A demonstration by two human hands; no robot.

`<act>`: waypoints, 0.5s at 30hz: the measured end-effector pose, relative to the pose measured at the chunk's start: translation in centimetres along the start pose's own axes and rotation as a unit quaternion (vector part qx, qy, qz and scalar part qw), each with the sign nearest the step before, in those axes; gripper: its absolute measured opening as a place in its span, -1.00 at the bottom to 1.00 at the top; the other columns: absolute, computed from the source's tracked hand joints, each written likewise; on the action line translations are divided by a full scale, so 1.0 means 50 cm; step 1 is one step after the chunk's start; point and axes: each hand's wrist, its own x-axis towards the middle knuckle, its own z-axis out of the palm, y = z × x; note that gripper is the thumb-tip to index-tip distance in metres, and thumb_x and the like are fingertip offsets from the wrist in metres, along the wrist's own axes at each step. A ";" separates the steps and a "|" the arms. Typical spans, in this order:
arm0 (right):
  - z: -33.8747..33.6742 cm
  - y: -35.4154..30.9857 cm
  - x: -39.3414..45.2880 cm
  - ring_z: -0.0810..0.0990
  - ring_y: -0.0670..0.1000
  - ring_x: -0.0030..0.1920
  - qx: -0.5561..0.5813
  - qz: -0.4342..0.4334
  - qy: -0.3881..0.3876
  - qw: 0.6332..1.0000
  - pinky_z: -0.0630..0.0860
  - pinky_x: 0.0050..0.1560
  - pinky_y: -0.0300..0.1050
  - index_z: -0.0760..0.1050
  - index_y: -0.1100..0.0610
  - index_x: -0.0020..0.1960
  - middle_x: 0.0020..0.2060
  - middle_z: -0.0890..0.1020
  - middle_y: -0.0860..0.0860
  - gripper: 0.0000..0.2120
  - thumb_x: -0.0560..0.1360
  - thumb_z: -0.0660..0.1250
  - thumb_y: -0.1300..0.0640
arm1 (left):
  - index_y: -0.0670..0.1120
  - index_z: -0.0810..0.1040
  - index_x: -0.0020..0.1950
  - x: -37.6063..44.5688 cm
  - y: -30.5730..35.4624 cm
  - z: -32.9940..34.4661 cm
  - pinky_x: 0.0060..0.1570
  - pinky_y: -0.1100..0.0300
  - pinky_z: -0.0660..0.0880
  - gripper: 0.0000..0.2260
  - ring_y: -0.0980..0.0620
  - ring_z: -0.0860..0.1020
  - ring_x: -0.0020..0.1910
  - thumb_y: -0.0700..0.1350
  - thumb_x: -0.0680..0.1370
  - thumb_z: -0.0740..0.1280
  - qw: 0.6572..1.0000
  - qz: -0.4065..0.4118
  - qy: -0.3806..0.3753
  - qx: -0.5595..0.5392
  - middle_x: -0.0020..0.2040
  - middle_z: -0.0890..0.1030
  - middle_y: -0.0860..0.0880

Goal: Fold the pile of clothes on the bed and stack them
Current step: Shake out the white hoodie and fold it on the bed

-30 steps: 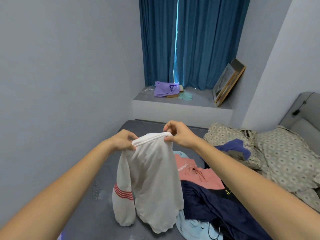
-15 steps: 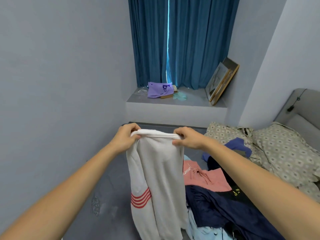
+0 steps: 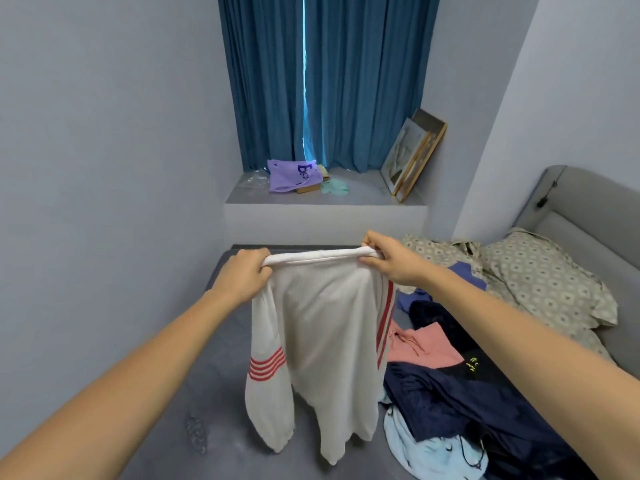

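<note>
A white sweatshirt [image 3: 325,327] with red stripes on its sleeves hangs in the air over the grey bed [image 3: 214,358]. My left hand [image 3: 242,277] grips one end of its upper edge and my right hand [image 3: 393,261] grips the other, with the edge stretched taut between them. Both sleeves dangle down, the left one in front. To the right on the bed lies the pile of clothes [image 3: 460,393]: a pink garment, dark navy pieces, a light blue one and a blue one.
Patterned pillows [image 3: 540,282] and a grey headboard [image 3: 581,206] lie at the right. A window ledge [image 3: 325,199] beyond the bed holds a purple bag, small items and leaning picture frames. Blue curtains hang behind it. A grey wall runs close along the left.
My hands have moved apart, stretching the sweatshirt's upper edge wider. The garment has turned so its body faces me, and the right sleeve's red stripes now show.
</note>
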 end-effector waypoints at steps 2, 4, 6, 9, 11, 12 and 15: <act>-0.007 -0.003 0.001 0.44 -0.04 -0.22 -0.015 0.020 0.024 0.999 0.34 -0.20 -0.10 0.46 0.02 -0.04 -0.21 0.52 -0.02 -0.86 0.63 0.40 0.14 | -0.15 0.53 -0.05 0.018 -0.002 -0.012 -0.12 -0.15 0.52 -0.92 -0.34 0.57 -0.09 -0.19 0.57 0.25 0.999 0.004 0.033 -0.017 -0.11 0.64 -0.25; -0.019 -0.001 0.005 0.49 0.03 -0.21 -0.075 0.038 0.024 0.996 0.35 -0.19 -0.03 0.52 0.08 -0.08 -0.22 0.57 0.03 -0.88 0.62 0.41 0.14 | -0.19 0.48 -0.06 0.031 -0.002 -0.025 -0.14 -0.18 0.51 -0.92 -0.36 0.56 -0.10 -0.21 0.59 0.23 0.998 0.010 0.055 -0.039 -0.12 0.63 -0.29; -0.032 0.002 0.010 0.52 0.13 -0.18 -0.138 0.074 0.004 0.988 0.38 -0.15 0.02 0.58 0.22 -0.07 -0.20 0.62 0.13 -0.82 0.64 0.39 0.12 | -0.17 0.50 -0.03 0.036 0.000 -0.041 -0.16 -0.15 0.50 -0.90 -0.34 0.56 -0.11 -0.22 0.61 0.20 0.995 0.013 0.072 -0.064 -0.13 0.63 -0.25; -0.052 0.002 0.004 0.51 0.16 -0.20 -0.150 0.096 0.006 0.984 0.40 -0.17 0.05 0.59 0.23 -0.10 -0.24 0.60 0.14 -0.75 0.66 0.35 0.09 | -0.15 0.56 0.05 0.038 0.011 -0.060 -0.14 -0.09 0.46 -0.85 -0.27 0.56 -0.10 -0.22 0.67 0.19 0.991 0.024 0.090 -0.100 -0.13 0.65 -0.17; -0.065 -0.003 -0.006 0.47 0.10 -0.29 -0.108 0.088 0.038 0.990 0.34 -0.24 0.03 0.53 0.13 -0.21 -0.33 0.54 0.07 -0.71 0.67 0.33 0.07 | -0.16 0.57 0.05 0.038 0.019 -0.071 -0.13 -0.08 0.46 -0.84 -0.21 0.55 -0.13 -0.21 0.70 0.19 0.986 0.024 0.102 -0.131 -0.15 0.63 -0.12; -0.071 -0.006 -0.012 0.42 0.05 -0.33 -0.080 0.079 0.060 0.992 0.30 -0.27 0.01 0.48 0.11 -0.25 -0.37 0.49 0.04 -0.67 0.67 0.32 0.06 | -0.15 0.56 0.03 0.039 0.021 -0.076 -0.15 -0.05 0.43 -0.84 -0.15 0.53 -0.15 -0.21 0.70 0.20 0.982 0.025 0.105 -0.156 -0.18 0.61 -0.06; -0.085 -0.014 -0.030 0.35 -0.02 -0.34 0.014 0.059 0.101 0.993 0.25 -0.25 -0.02 0.43 0.20 -0.24 -0.35 0.41 0.04 -0.64 0.69 0.28 0.07 | -0.13 0.54 0.03 0.037 0.034 -0.092 -0.17 0.13 0.39 -0.84 0.09 0.48 -0.19 -0.18 0.73 0.19 0.967 0.033 0.093 -0.235 -0.16 0.56 0.04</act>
